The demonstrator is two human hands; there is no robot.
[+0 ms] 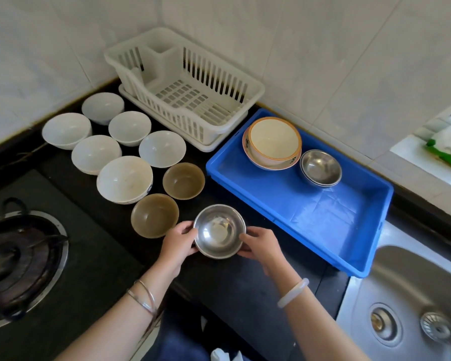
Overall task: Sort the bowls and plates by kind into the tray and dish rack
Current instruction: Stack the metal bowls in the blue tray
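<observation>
A steel bowl [219,231] sits low over the black counter, gripped on both sides by my left hand [179,243] and my right hand [261,244]. Left of it stand two brown bowls [154,215] [183,180] and several white bowls [124,179]. The blue tray [323,220] on the right holds an orange-rimmed bowl [274,138] resting on a plate [271,166], and stacked steel bowls [320,167]. The white dish rack [185,87] at the back has nothing in it.
A gas burner [18,261] lies at the left. A steel sink [412,303] is at the lower right. A packet [447,147] rests on the sill at the far right. Tiled walls close the corner behind the rack.
</observation>
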